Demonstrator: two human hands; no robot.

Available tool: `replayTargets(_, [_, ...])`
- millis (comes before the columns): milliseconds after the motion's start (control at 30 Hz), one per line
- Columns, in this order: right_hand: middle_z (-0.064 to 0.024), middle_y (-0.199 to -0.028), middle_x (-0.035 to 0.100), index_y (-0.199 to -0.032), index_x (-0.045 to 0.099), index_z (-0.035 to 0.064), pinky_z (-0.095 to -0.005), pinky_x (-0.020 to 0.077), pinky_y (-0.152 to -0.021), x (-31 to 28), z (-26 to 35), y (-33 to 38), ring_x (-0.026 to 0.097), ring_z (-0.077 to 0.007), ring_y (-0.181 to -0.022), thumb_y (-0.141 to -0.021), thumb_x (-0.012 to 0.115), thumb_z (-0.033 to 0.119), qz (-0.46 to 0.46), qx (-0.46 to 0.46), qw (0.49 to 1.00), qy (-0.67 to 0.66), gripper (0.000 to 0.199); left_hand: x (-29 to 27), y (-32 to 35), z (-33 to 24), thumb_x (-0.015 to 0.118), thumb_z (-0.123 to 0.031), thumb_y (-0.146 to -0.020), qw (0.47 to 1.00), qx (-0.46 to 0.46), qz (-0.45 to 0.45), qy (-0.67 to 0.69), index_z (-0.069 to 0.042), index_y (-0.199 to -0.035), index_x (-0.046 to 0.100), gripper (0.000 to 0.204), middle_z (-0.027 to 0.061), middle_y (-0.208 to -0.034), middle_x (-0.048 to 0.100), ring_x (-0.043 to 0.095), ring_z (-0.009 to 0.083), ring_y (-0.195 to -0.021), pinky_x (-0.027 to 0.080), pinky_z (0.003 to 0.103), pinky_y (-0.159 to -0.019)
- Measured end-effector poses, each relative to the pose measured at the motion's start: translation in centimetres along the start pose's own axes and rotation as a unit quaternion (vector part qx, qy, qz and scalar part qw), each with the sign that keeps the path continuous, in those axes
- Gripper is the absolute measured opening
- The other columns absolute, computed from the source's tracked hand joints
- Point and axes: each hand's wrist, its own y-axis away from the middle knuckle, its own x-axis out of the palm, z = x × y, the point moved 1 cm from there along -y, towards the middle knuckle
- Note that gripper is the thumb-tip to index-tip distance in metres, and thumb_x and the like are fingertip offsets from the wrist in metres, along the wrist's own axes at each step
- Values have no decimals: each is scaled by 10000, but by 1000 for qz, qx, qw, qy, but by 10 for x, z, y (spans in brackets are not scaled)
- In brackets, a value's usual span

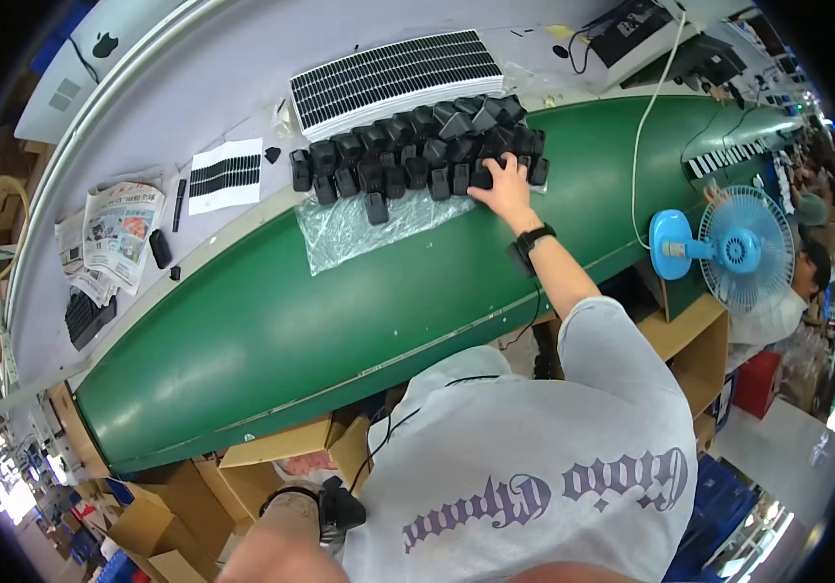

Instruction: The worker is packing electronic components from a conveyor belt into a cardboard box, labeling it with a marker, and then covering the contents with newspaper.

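Note:
Near the far edge of the green work surface, small black plastic pieces [369,175] stand packed in uneven rows, partly on a clear plastic sheet [340,238]. My right hand [507,191] reaches over the right part of these rows. Its thumb and bent forefinger close about one black plastic piece [481,176], and the other fingers rest on the pieces behind. A dark device is strapped to that wrist. At the lower left, my left forearm [286,534] wears a similar strapped device [340,507]; beyond the wrist, the left hand's fingers are hidden by an open cardboard box [276,452].
A stack of black-patterned sheets [398,83] lies behind the pieces. Newspapers [121,233], a smaller printed sheet [226,175] and a black pen [179,204] lie farther left. To the right are a blue fan [733,250], a hanging white cable [639,155] and another person [767,316].

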Motion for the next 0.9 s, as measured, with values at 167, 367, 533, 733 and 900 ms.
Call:
replayTargets(167, [-197,-1263,397,-1172,544,135,-470,387,-961,17,-9,11,384,-425,-1135,-617,810,227,-25,4,997,-71,623,62,52,36,562,-49,-816,914,-388,111,50,-35,-974,629,172,114,-948,630,613,254,-909,503,348,-709])
replayTargets(367, [-171,-1177,426,-1065,542,98,-474,360,-949,15,6,25,372,-391,-1129,-619,797,154,-89,-39,984,-151,517,197,282,42,573,-77,-798,718,-559,402,98,-76,-1260,503,468,146,-1160,566,529,334,-1079,434,402,-942])
replayTargets(533, [-155,-1110,455,-1011,507,59,-473,332,-938,18,-3,68,401,-367,-1072,-649,805,193,-124,-22,974,-190,488,272,303,59,713,-242,-716,760,-489,422,-63,-230,-1301,481,629,121,-1331,408,357,324,-1249,361,524,-972])
replayTargets(733, [-136,-1012,486,-998,485,45,-426,364,-891,8,8,112,456,-326,-996,-664,817,186,-104,50,939,-325,492,295,334,91,744,-405,-698,726,-398,557,-67,-230,-1246,537,612,92,-1302,395,351,313,-1226,434,513,-835])
replayTargets(900, [-79,-990,462,-1007,468,37,-329,383,-858,-7,3,138,450,-209,-929,-722,797,184,-75,106,922,-366,460,305,331,88,739,-447,-697,707,-391,583,-82,-214,-1130,582,516,96,-1232,412,349,324,-1215,438,511,-808])
